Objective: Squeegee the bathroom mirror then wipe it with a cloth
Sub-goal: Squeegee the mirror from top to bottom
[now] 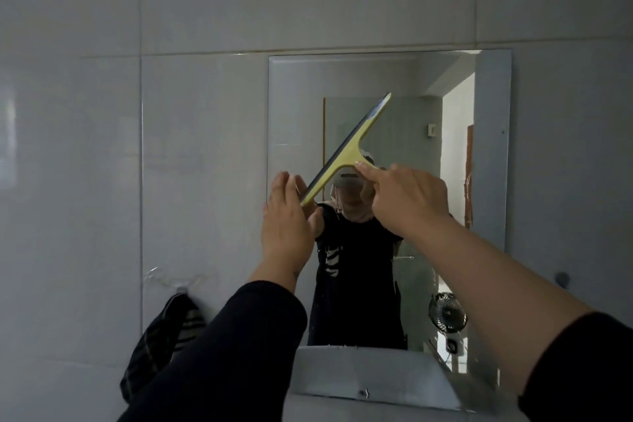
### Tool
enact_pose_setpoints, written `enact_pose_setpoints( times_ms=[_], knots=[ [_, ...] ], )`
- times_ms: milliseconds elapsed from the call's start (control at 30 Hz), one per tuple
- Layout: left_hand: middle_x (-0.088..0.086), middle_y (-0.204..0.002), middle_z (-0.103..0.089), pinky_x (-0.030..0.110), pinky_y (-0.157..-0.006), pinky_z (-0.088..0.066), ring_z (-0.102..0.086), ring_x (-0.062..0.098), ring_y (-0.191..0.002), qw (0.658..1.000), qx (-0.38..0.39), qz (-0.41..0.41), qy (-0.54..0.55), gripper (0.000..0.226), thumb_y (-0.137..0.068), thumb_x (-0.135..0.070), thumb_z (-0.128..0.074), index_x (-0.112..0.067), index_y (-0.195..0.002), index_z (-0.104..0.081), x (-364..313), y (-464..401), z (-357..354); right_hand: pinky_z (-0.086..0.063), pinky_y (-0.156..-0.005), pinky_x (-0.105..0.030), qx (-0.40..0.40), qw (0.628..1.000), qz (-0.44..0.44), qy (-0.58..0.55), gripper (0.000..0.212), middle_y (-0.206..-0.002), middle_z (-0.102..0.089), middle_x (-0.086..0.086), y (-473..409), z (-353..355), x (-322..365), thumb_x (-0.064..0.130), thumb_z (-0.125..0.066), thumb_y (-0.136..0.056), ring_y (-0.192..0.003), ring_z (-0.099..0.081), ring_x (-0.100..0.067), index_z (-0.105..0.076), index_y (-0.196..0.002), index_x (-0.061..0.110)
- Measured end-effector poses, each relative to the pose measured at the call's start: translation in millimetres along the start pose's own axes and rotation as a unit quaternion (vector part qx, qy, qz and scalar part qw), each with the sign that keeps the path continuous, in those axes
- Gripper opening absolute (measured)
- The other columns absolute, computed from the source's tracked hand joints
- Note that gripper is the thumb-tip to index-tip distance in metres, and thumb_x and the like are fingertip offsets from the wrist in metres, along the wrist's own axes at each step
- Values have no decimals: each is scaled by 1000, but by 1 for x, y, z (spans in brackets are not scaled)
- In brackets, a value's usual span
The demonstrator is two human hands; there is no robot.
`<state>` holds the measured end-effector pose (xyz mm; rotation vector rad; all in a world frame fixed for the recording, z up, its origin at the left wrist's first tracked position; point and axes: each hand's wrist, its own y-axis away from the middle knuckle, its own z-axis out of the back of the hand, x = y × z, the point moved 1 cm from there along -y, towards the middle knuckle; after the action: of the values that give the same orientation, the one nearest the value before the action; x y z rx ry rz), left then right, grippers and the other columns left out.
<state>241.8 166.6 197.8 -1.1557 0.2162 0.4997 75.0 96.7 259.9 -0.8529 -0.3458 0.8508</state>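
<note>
Squeegee (349,147) sits tilted in front of the mirror (489,147), our right hand (407,199) closed on its handle and our left hand (287,219) open, fingers touching the blade's lower end. We risk streaks if the blade meets the glass at this slant with uneven pressure. The cloth (161,339) hangs on the wall, lower left.

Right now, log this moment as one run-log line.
phase: squeegee | right hand: holds squeegee | left hand: at blade end | mirror: blade tilted | cloth: hanging, unused
</note>
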Motion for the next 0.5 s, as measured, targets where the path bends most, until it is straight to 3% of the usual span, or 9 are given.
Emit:
enact_pose_setpoints(
  times_ms=[167,367,500],
  knots=[
    [-1,-158,-5,49,-114,-27,-19,23,-144,999,31,2,-8,74,-89,-39,-59,-17,-147,-18,-5,4,-5,-37,-66,-31,14,999,-26,14,61,-121,-57,-5,8,3,-26,16,-37,-94,-100,-59,-30,-28,-142,53],
    [2,-160,3,51,-115,-24,-16,28,-144,997,69,15,-16,76,-91,-41,-56,-17,-149,-14,-13,11,-14,-40,-71,-33,17,998,-67,16,61,-118,-59,-3,24,10,-66,18,-39,-93,-103,-58,-30,-28,-139,58],
    [0,-160,8,49,-116,-24,-14,27,-145,997,73,20,-19,80,-90,-41,-58,-18,-150,-12,-12,11,-18,-34,-67,-31,11,993,-118,8,57,-112,-59,-4,34,14,-95,20,-36,-95,-99,-58,-29,-32,-136,60]
  ],
)
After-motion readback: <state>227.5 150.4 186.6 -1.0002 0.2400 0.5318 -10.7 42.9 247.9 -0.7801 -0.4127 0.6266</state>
